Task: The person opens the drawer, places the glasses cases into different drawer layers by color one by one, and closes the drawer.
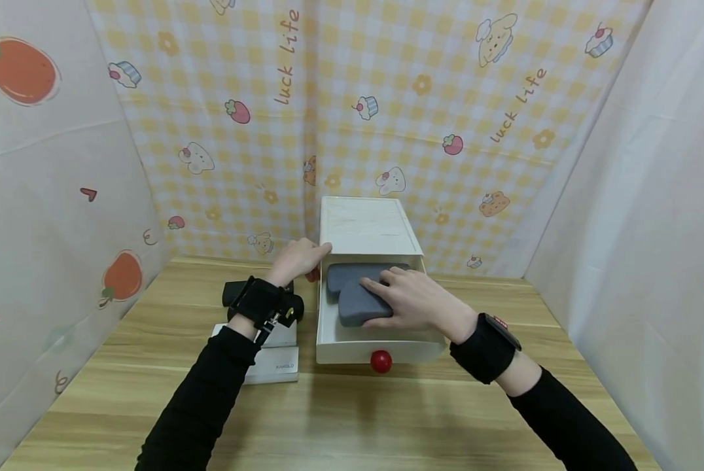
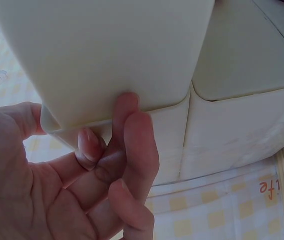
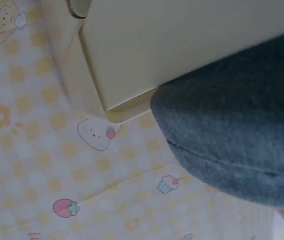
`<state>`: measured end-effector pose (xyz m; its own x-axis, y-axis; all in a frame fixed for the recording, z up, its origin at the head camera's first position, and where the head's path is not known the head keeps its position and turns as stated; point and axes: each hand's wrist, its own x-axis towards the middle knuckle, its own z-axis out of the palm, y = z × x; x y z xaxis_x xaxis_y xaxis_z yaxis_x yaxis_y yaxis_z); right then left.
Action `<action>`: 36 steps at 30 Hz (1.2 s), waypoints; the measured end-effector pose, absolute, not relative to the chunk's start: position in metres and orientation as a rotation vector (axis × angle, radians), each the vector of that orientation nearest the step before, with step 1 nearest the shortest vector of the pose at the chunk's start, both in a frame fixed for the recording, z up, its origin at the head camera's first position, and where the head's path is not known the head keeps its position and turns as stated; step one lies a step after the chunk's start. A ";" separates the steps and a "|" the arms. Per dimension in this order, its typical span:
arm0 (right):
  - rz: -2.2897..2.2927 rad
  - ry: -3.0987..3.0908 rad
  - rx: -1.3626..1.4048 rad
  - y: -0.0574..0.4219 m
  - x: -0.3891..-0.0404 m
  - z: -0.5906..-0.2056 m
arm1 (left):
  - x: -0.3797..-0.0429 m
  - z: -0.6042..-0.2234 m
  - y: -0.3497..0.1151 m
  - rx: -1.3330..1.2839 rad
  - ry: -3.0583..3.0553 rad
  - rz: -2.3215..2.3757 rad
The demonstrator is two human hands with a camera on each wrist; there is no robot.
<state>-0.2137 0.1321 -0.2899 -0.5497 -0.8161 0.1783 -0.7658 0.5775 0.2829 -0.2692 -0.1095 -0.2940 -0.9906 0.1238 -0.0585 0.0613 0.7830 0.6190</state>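
While the left hand clasps the casing, the right hand overlies a grasped gray case.

The person's left arm slants up and inward from below, the wrist cuffed by a black band, and the left hand grips with the thumb stretched out on top and the fingers bent beneath, its palm facing the wrist camera. The right arm angles in from the opposite side, also banded at the wrist, and the right hand holds palm down, thumb on the near side and fingers reaching farther forward.
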 end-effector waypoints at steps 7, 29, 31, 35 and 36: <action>-0.294 -2.534 1.370 0.125 -0.215 -0.293 | -0.268 -0.293 -0.110 0.153 2.879 0.984; -0.042 -2.626 1.489 0.132 -0.209 -0.302 | -0.267 -0.294 -0.109 0.127 2.894 0.984; -0.006 -2.566 1.492 0.135 -0.206 -0.301 | -0.267 -0.294 -0.109 0.130 2.898 0.986; 0.043 -2.284 1.469 0.139 -0.195 -0.301 | -0.268 -0.294 -0.110 0.136 2.899 0.982; 0.047 -2.197 1.455 0.139 -0.191 -0.302 | -0.268 -0.294 -0.110 0.136 2.900 0.983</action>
